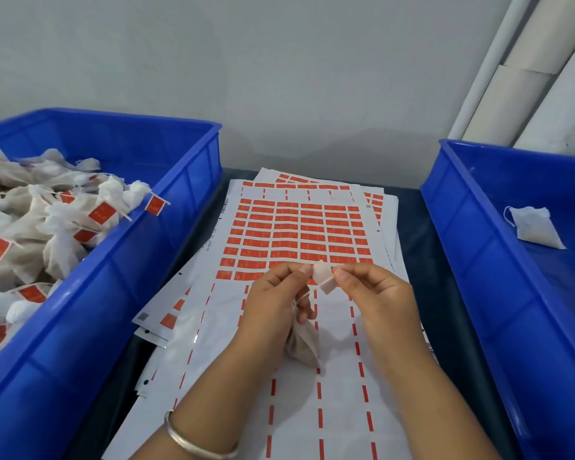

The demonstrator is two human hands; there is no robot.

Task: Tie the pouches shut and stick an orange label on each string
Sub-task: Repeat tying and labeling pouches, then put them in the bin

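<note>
Both hands work above a sheet of orange labels (299, 234). My left hand (273, 303) holds a small whitish pouch (304, 343) in its lower fingers, and its thumb and forefinger pinch one edge of a label (324, 278). My right hand (375, 293) pinches the label's other edge. The label shows its pale back side and lies against the pouch's thin white string (304, 295). A left blue crate (166, 240) holds several tied pouches with orange labels (102, 214). One untied pouch (535, 227) lies in the right blue crate (462, 260).
Stacked label sheets (312, 376), partly stripped, cover the dark table between the crates. White pipes (518, 71) lean in the back right corner against a grey wall. A metal bangle (196, 439) circles my left wrist.
</note>
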